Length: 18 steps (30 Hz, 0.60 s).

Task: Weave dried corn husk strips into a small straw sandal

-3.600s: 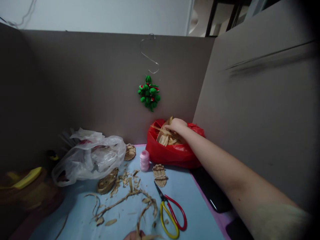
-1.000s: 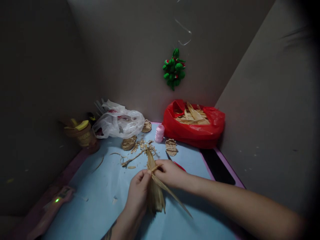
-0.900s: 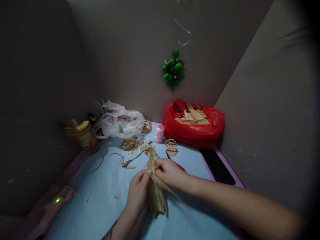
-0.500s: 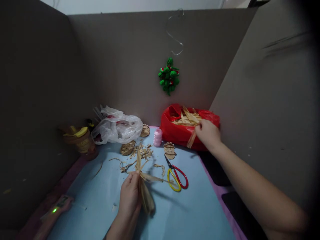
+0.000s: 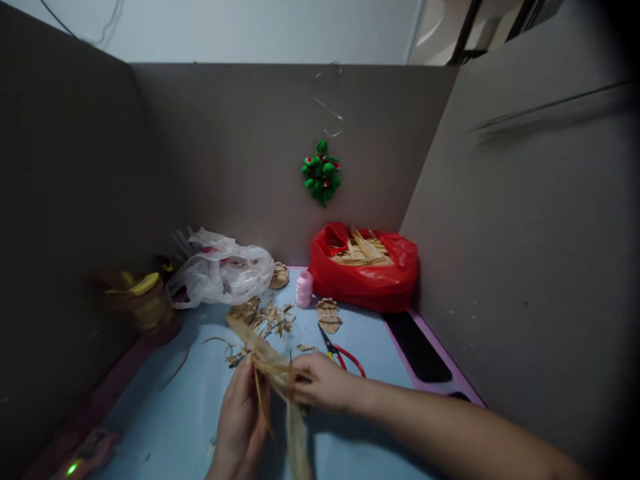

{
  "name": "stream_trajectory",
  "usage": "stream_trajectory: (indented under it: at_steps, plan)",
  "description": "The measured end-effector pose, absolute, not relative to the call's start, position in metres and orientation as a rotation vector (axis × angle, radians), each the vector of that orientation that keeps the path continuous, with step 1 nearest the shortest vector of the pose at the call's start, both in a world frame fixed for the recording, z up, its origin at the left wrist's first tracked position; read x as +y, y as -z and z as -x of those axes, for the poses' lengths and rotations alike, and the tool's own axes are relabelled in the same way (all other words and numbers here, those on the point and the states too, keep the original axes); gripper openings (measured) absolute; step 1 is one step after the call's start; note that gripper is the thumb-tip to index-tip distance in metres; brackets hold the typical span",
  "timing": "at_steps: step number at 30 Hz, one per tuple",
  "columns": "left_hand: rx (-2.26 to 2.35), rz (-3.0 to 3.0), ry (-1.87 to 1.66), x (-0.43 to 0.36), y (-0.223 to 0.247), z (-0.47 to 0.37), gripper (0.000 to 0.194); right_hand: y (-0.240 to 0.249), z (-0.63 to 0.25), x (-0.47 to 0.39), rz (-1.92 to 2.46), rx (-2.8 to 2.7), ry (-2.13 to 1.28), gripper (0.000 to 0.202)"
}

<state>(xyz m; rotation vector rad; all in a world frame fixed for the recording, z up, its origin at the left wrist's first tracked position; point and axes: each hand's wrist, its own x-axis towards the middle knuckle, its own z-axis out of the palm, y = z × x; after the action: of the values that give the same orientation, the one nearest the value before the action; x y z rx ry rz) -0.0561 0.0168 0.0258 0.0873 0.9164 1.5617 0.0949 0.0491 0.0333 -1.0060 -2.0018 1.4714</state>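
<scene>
Dry, straw-coloured husk strips [image 5: 296, 437] hang between my two hands above the blue table top. My left hand [image 5: 242, 407] is closed on the bundle of strips, and one broad strip points up and away to the left. From the right, my right hand [image 5: 323, 381] reaches across with its fingers closed on a strip at the bundle. Partly behind my right hand lie scissors [image 5: 350, 360] with red and yellow handles. A woven oval piece [image 5: 329, 315] and a pink thread spool [image 5: 304, 289] sit farther back.
A red bag [image 5: 365, 287] of husk strips stands at the back right, a white plastic bag [image 5: 225, 273] at the back left. Husk scraps [image 5: 275, 320] are scattered mid-table. A pot [image 5: 145, 307] stands left; a gluegun-like device with a green light [image 5: 83, 457] lies front left. Grey partitions surround the table.
My right hand has come from the red bag to my left hand with a husk strip. The bundle in my left hand is now turned, and the view has tilted up.
</scene>
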Motion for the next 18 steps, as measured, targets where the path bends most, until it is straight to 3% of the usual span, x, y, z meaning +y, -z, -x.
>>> stream_trajectory:
  at_steps: [3, 5, 10, 18]
  plan:
    - [0.856, -0.043, -1.606, 0.017, -0.033, 0.060, 0.024, -0.063, -0.126, 0.088, 1.182, -1.751, -0.924, 0.003]
    - [0.853, -0.038, -1.591, 0.017, -0.035, 0.060, 0.026, -0.093, -0.157, 0.125, 1.276, -1.477, -0.797, 0.006]
    - [0.930, -0.061, -1.492, 0.016, -0.028, 0.054, 0.022, -0.134, -0.207, 0.188, 1.401, -1.151, -0.725, 0.011]
    - [0.928, -0.221, -1.281, 0.002, -0.031, 0.038, 0.010, -0.091, -0.167, 0.121, 1.225, -1.016, -0.978, 0.025]
